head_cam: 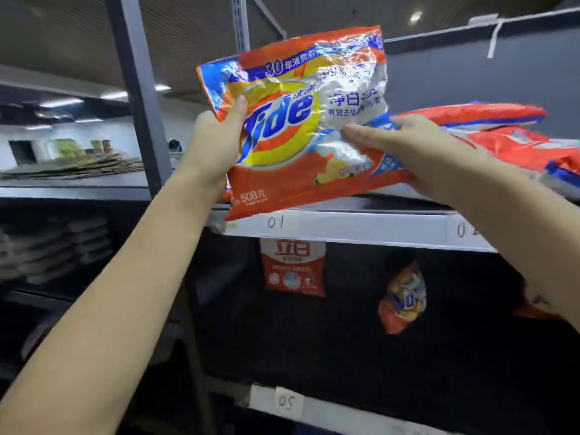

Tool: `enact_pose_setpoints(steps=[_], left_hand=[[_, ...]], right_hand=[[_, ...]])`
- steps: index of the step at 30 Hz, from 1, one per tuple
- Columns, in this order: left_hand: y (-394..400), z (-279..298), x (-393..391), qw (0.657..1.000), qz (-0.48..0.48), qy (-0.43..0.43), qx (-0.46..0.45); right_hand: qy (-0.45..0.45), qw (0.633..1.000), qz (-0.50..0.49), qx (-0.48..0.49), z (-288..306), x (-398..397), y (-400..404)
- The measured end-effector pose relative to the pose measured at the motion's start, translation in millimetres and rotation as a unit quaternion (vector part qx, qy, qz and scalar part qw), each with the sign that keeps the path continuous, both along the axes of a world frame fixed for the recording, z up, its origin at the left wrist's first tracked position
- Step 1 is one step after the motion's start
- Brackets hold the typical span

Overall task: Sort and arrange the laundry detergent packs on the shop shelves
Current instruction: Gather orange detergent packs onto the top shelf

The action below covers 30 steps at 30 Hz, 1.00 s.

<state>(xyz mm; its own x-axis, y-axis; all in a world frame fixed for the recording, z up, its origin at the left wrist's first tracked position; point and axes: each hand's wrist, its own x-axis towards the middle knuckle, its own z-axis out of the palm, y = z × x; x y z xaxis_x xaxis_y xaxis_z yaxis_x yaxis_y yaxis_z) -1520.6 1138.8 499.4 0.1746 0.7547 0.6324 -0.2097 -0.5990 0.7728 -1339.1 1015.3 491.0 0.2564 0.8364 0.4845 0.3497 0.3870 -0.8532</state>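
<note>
I hold an orange Tide detergent pack (301,127) upright over the front edge of the upper shelf (361,229), above the label 01. My left hand (216,142) grips its left edge, thumb on the front. My right hand (405,149) pinches its right side, thumb across the front and fingers behind. More orange Tide packs (502,133) lie flat in a pile on the same shelf, just right of my right hand.
A grey upright post (141,98) stands left of the pack. On the shelf below stand a red-and-white detergent pack (293,266) and a small Tide pack (403,298). A lower shelf edge (345,412) carries the label 05. Flattened cardboard (78,167) lies far left.
</note>
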Motion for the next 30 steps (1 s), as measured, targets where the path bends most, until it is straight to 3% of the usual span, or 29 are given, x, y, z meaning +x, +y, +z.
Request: enact_pose_setpoints(steps=[10,16,18,21,23,25,27,30], left_hand=[[139,68,31,1.000,-0.009,-0.023,-0.002],[217,99,68,0.997,0.072,-0.016,-0.036],[234,97,83,0.991,0.124,0.028,-0.050],[257,79,104,0.967,0.157,0.190,-0.070],[266,64,109,0.921,0.173,0.346,-0.049],[275,54,106,0.879,0.170,0.446,-0.027],[281,50,100,0.877,0.150,0.455,-0.038],[273,49,88,0.902,0.161,0.399,-0.032]], right_hand=[[-0.148,0.973,-0.172,-0.037,83,15,121],[-0.191,0.932,-0.304,-0.047,117,35,190],[-0.213,0.914,-0.338,-0.072,118,48,216],[-0.246,0.896,-0.326,-0.177,107,66,246],[-0.278,0.873,-0.336,-0.220,98,67,257],[-0.299,0.861,-0.345,-0.223,93,68,264],[-0.326,0.848,-0.356,-0.219,93,68,265],[-0.395,0.807,-0.387,-0.207,90,62,252]])
